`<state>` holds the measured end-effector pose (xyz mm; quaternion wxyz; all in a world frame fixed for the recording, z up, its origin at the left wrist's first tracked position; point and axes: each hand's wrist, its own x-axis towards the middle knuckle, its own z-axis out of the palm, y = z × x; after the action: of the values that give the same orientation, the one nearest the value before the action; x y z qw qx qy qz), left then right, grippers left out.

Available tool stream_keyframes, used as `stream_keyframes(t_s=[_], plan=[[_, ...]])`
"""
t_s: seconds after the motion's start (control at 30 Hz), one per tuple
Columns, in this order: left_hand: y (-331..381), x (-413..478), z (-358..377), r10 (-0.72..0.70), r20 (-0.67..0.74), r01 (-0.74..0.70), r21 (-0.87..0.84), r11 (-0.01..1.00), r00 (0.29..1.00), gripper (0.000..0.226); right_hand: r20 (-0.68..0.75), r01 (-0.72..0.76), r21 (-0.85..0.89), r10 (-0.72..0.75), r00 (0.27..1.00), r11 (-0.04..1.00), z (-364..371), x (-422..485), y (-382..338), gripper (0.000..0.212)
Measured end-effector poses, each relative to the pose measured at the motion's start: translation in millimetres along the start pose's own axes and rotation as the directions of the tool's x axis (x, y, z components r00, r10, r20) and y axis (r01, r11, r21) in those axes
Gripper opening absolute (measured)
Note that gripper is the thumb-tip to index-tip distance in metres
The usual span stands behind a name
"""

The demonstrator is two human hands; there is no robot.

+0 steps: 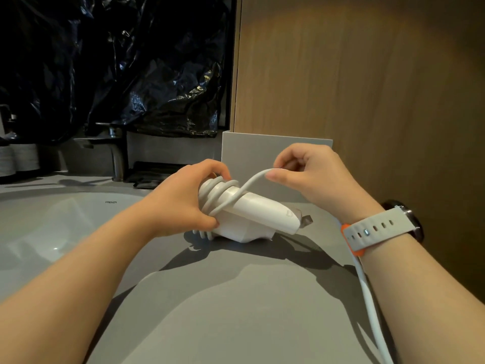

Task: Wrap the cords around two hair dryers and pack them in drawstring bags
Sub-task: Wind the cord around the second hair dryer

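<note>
the scene is seen from a single wide-angle view worn on the head, directed forward and down over both forearms. the grey worktop [210, 311] is viewed from close above, at arm's length. the left hand [183, 200] and the right hand [315, 179] are framed near the centre. the basin [52, 232] is caught at the left edge, the wooden panel [367, 88] fills the upper right, and straight lines are bent towards the frame's borders. no second view is given.

White sink [39, 227] at left of grey counter [210, 311]. Tap [115, 151] behind sink. Black plastic sheet [118, 61] above. Wood panel [380, 88] at right. Grey board [262, 153] leaning against it.
</note>
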<state>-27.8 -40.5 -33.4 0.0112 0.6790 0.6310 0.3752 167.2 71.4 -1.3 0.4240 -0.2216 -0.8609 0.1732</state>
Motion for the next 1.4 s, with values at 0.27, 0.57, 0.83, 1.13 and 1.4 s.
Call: stream_keyframes(t_s=[0.27,0.57,0.83,1.13,1.4], plan=[[5.3,-2.4,-3.6,0.008,0.064,-0.001,-0.121,0.993,0.998,0.064,0.031,-0.098,0.035,0.097,0.995,0.995,6.6,1.6,10.4,0.038],[10.1,-4.4,-3.9,0.031,0.064,-0.01,-0.312,0.95,0.997,0.048,0.255,-0.273,0.213,0.216,0.942,0.938,21.6,1.1,16.0,0.026],[8.5,-2.6,0.3,0.014,0.046,0.002,-0.322,0.947,0.999,0.038,0.374,-0.415,0.33,0.286,0.882,0.848,26.9,-0.4,21.4,0.022],[3.1,-2.9,-1.8,-0.051,0.008,0.05,-0.428,0.902,0.999,0.04,0.413,-0.501,0.57,0.3,0.86,0.651,19.3,-2.5,37.3,0.02],[0.5,-3.8,-5.2,-0.154,-0.014,0.12,-0.554,0.823,0.988,0.032,0.503,-0.513,0.598,0.209,0.838,0.616,26.4,-6.4,30.8,0.01]])
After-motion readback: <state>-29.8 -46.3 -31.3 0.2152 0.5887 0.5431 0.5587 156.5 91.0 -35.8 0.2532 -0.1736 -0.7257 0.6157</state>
